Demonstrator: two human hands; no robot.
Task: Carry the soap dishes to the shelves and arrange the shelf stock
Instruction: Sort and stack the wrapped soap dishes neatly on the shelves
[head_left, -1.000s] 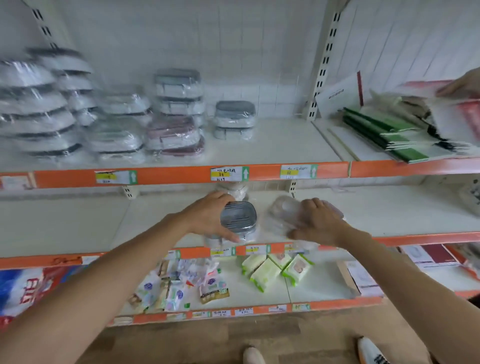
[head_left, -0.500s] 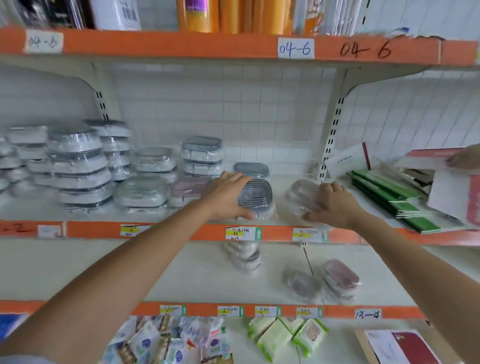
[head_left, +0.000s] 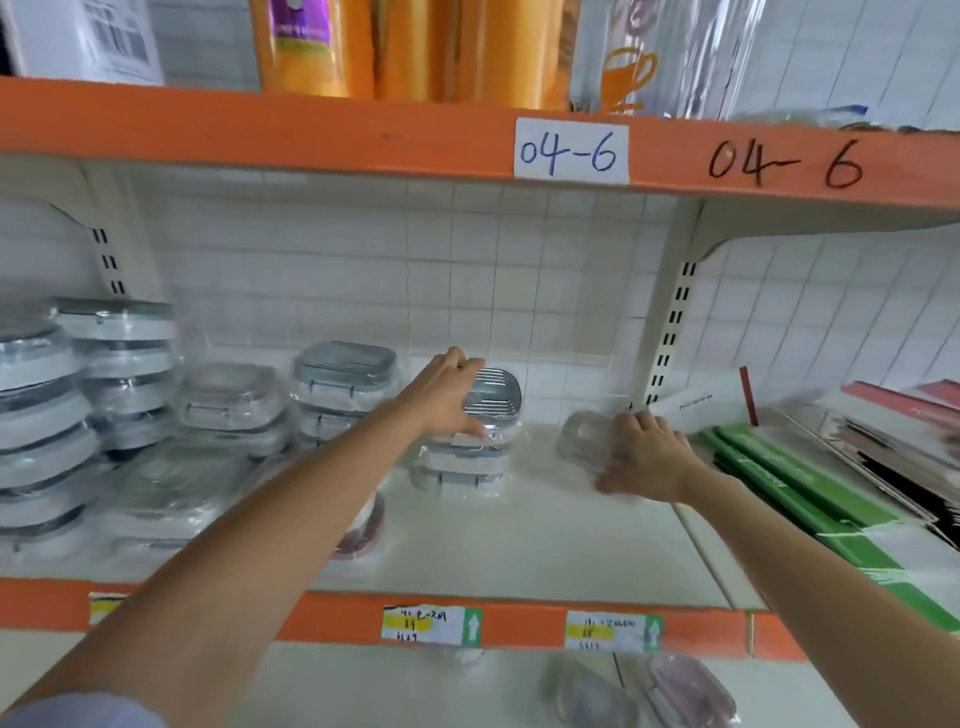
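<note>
A person is reaching both bare arms into a white shelf edged in orange. The left hand is closing its grip around a grey ribbed soap dish, which is sitting on top of a short stack of wrapped dishes near the centre of the frame. The right hand, at about 3 o'clock from that stack, is pressing down on a clear wrapped soap dish lying on the shelf; its grip is looking loose and spread over the wrapper, though whether it is truly clamping the dish cannot be told. At 9 o'clock, taller stacks of lidded dishes in plastic film are crowding the left side. At 3 o'clock, green flat packs are lying beyond the upright post. Above, at 12 o'clock, an orange shelf edge is carrying a white label reading 04-6, with orange bottles standing on it. Below, at 6 o'clock, 2 more wrapped dishes are resting on the lower shelf.
</note>
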